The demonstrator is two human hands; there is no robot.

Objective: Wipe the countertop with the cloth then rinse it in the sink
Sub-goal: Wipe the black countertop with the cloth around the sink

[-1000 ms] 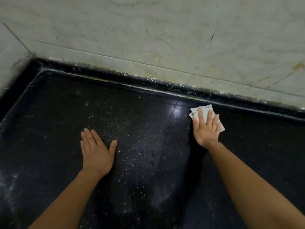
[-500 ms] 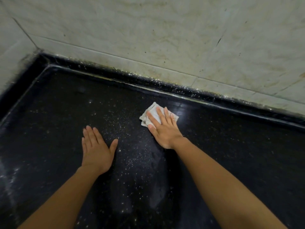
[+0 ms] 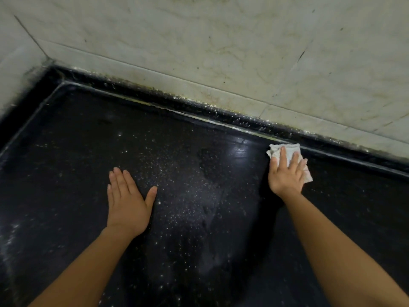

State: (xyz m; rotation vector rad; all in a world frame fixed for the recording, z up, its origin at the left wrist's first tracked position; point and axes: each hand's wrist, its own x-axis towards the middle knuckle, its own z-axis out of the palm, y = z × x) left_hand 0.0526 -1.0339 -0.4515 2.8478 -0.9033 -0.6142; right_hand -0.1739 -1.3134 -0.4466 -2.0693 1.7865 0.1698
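Right hand (image 3: pixel 286 173): flat fingers press cloth (image 3: pixel 287 151).
Left hand (image 3: pixel 128 202): fingers straight, flat on countertop (image 3: pixel 66 173).
Risk: cloth bunches beyond fingertips, smearing grit.

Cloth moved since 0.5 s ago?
Yes. The cloth, under the right hand, has slid right, away from the planted left hand.

Black glossy bench (image 3: pixel 66 173) is carrying a white cloth (image 3: pixel 287 148) at far right, w/ right hand (image 3: pixel 285 176) pressing flat on it. Left hand (image 3: pixel 127 202) is lying palm down, centre-left. White specks (image 3: pixel 177 196) are sitting btwn the hands.
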